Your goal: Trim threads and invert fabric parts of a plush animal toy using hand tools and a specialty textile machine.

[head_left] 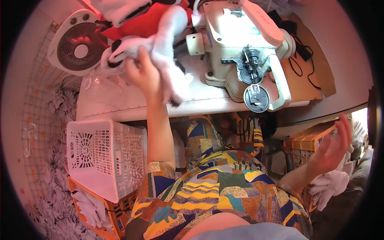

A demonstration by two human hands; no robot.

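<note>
My left hand (142, 74) is over the far left of the sewing table (192, 105). Its fingers are closed on a white knit glove (132, 46) with a dark-edged cuff. A long white knit piece (172, 60) lies beside that hand and hangs toward the table's front edge; its far end rests against red cloth (140, 24). Away to the right, my right hand (334, 142) is raised with its fingers apart and nothing in it. Below it, white gloves (330, 186) lie at an orange basket (306, 144).
A cream sewing machine (236, 40) with a round dark plate stands on the table. Left of it are a box fan (78, 50) and a clear plastic container (98, 90). A white basket (94, 144) sits above an orange crate (116, 212). Gloves are heaped (58, 192) along the left wall.
</note>
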